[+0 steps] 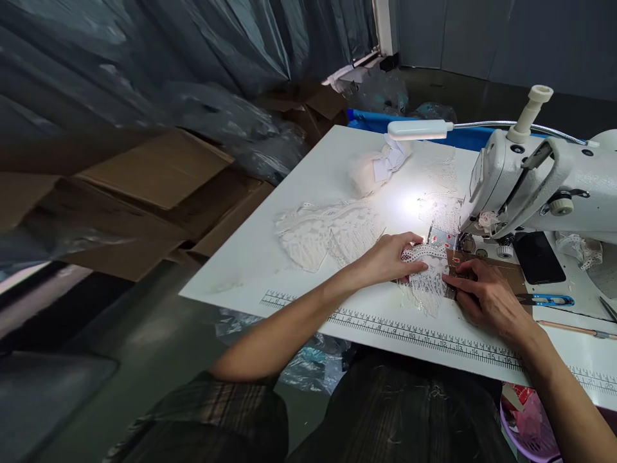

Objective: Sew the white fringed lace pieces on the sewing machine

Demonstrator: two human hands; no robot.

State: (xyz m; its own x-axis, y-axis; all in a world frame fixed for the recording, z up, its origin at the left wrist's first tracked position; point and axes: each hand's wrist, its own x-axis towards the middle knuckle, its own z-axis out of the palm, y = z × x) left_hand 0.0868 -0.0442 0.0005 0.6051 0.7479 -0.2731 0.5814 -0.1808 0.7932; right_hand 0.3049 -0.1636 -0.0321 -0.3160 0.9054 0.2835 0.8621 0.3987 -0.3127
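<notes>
While an open cardboard box (157, 170) sits at the frame's left, cream lace pieces (308, 235) lie mid-frame on the white sewing table (241, 270). Right of centre, the left hand (385, 258) pinches the left edge of a white lace panel (431, 283). The right hand (489, 296) touches its right edge; whether it grips, I cannot tell. Farther right lie a black smartphone (538, 257) and blue-handled thread snips (554, 300).

Ruler (412, 332) — 7 to 16; on tabletop (248, 267)
</notes>
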